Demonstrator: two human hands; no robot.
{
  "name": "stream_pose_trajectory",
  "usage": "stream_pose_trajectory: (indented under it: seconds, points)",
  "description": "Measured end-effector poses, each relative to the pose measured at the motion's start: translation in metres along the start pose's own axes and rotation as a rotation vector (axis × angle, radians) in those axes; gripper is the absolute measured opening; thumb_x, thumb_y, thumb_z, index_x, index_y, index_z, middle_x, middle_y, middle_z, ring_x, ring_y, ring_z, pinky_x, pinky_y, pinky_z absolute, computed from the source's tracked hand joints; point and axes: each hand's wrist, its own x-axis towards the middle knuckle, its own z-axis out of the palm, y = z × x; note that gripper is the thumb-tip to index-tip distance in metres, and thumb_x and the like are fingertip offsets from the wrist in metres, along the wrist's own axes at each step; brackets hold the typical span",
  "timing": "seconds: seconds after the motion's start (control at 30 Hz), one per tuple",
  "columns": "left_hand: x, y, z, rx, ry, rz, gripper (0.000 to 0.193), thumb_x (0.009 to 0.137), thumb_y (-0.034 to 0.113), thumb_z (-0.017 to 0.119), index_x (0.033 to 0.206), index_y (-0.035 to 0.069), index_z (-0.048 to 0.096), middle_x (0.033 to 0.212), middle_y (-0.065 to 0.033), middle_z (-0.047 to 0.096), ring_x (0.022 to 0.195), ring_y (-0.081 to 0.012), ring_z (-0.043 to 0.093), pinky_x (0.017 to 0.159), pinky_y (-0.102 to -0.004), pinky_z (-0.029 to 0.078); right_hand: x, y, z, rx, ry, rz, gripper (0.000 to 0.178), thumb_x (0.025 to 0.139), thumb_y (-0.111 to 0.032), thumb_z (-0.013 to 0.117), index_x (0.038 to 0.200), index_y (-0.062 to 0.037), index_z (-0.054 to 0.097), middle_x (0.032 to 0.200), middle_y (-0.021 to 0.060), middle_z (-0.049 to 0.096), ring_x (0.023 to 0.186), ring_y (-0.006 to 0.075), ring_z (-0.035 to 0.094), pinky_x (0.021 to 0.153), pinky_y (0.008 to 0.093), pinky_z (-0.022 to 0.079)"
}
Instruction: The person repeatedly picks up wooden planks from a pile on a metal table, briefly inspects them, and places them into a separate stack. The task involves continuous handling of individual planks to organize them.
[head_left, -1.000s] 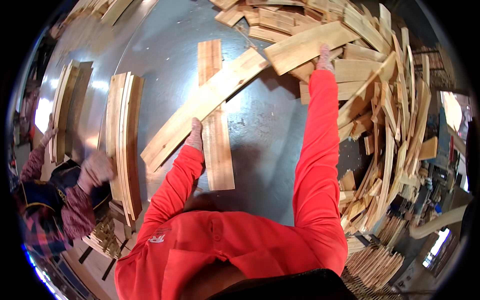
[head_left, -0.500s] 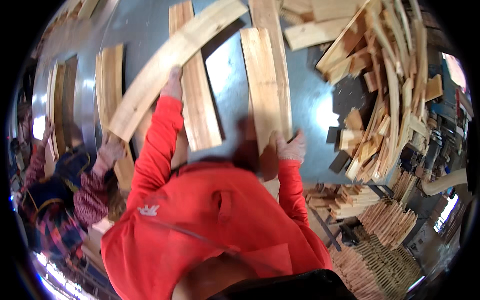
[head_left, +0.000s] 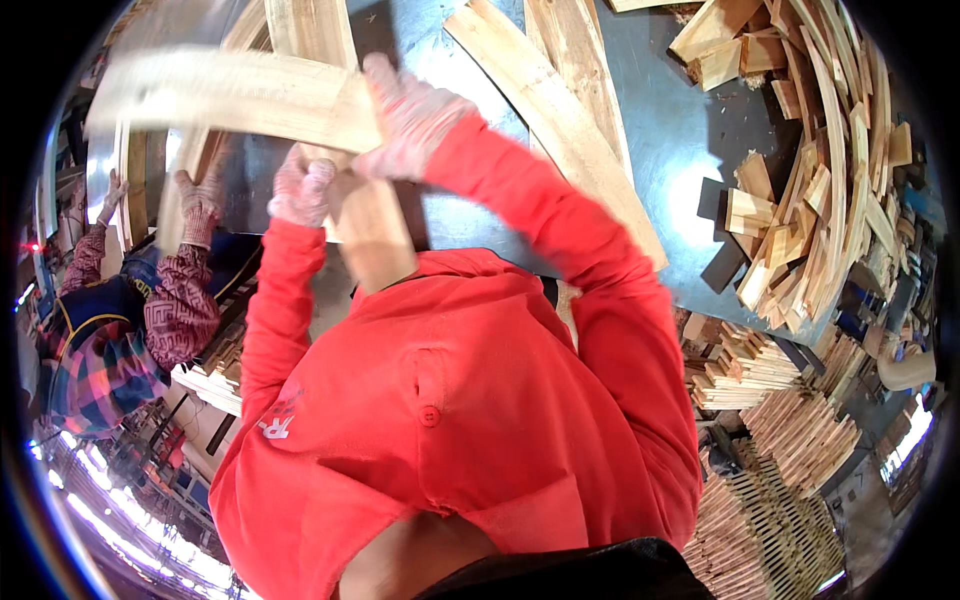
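Observation:
A pale wooden board [head_left: 235, 95], blurred at its far left end, lies crosswise over another board [head_left: 375, 225] whose near end points at my body. My right hand [head_left: 418, 122], in a whitish knit glove, is closed around the right end of the crosswise board, thumb on the far edge. My left hand [head_left: 302, 188], gloved alike, is nearer to me, its fingers curled at the left side of the lower board. The crosswise board partly hides what those fingers grip. To the right, a slanting board [head_left: 560, 130] rests partly over a wider plank [head_left: 580, 60] on the metal table [head_left: 665, 150].
A large heap of offcuts and thin strips [head_left: 850, 180] covers the table's right side. Stacked wood [head_left: 800, 430] stands below the table at the right. On the left, a co-worker's gloved hand [head_left: 200, 205] is at another board [head_left: 180, 180].
My right hand has left the right-hand board and now grips a board's end at the left. The crosswise board has swung leftward. My left hand has come nearer to me. The view has shifted.

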Motion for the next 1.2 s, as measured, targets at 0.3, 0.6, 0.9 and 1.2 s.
stream_pose_trajectory:
  seconds: [0.3, 0.6, 0.9, 1.2]
  points:
    - [0.01, -0.071, 0.1, -0.835, 0.261, -0.742, 0.029, 0.089, 0.002, 0.057, 0.117, -0.005, 0.053, 0.111, -0.0151, 0.06, 0.1, -0.0296, 0.06, 0.089, -0.0417, 0.051, -0.143, 0.12, 0.008, -0.459, 0.042, 0.665, 0.106, 0.062, -0.05, 0.077, 0.144, -0.0032, 0.028, 0.137, 0.0233, 0.042, 0.128, 0.0395, 0.041, 0.109, 0.0436, 0.029]
    - [-0.021, -0.047, 0.136, -1.082, 0.312, -0.786, 0.032, 0.092, 0.013, 0.059, 0.121, 0.001, 0.054, 0.112, -0.0138, 0.062, 0.105, -0.0294, 0.06, 0.093, -0.0438, 0.049, -0.125, 0.094, 0.032, -0.124, 0.075, 0.564, 0.093, 0.073, -0.048, 0.068, 0.145, -0.0059, 0.028, 0.137, 0.0262, 0.041, 0.122, 0.0417, 0.046, 0.103, 0.046, 0.038]
    - [-0.01, -0.07, 0.131, -0.806, 0.169, -0.823, 0.04, 0.086, 0.018, 0.068, 0.12, 0.0, 0.056, 0.111, -0.0139, 0.063, 0.099, -0.0298, 0.062, 0.092, -0.0441, 0.05, -0.087, 0.167, 0.016, -0.474, 0.378, 0.671, 0.103, 0.068, -0.058, 0.072, 0.147, -0.0115, 0.025, 0.141, 0.027, 0.037, 0.127, 0.0407, 0.042, 0.104, 0.0435, 0.037]
    - [-0.015, -0.05, 0.144, -1.19, 0.31, -0.804, 0.046, 0.089, 0.015, 0.065, 0.128, -0.002, 0.047, 0.121, -0.0143, 0.058, 0.108, -0.03, 0.058, 0.097, -0.0448, 0.047, -0.087, 0.074, 0.083, -0.207, -0.007, 0.435, 0.095, 0.073, -0.064, 0.063, 0.145, -0.012, 0.031, 0.143, 0.0282, 0.034, 0.126, 0.0419, 0.042, 0.106, 0.045, 0.035]
